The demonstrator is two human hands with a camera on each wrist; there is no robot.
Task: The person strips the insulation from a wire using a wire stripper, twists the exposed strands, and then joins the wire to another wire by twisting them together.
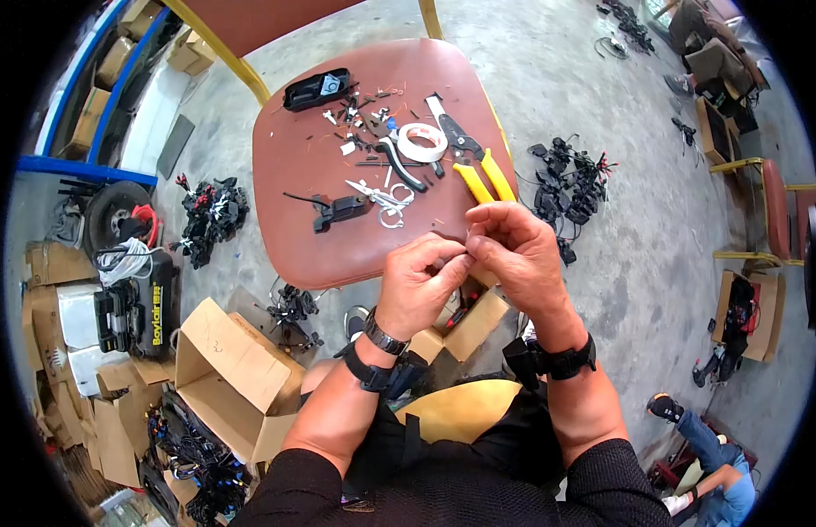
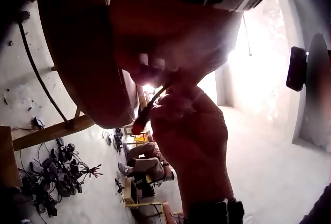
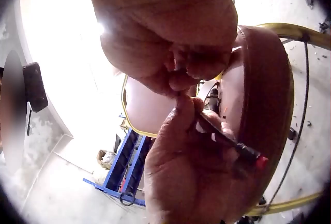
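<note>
In front of the chair seat my two hands meet, fingertips together. My left hand [image 1: 421,277] holds a thin black cable [image 3: 220,135]; it runs out past the fingers and has a red tip [image 3: 262,162]. Thumb and finger of my right hand [image 1: 517,263] pinch at the cable's other end, which the fingertips mostly hide. On the red-brown chair seat [image 1: 294,246] lie white-handled scissors [image 1: 386,200], yellow-handled pliers [image 1: 482,176], a roll of white tape [image 1: 423,142], black-handled cutters [image 1: 397,164] and a black connector housing [image 1: 340,211].
A black tray-like case [image 1: 316,90] and scattered wire scraps lie farther back on the seat. Bundles of black cables [image 1: 566,176] rest on the floor at both sides. Open cardboard boxes [image 1: 237,360] stand lower left. Another person [image 1: 719,474] is at lower right.
</note>
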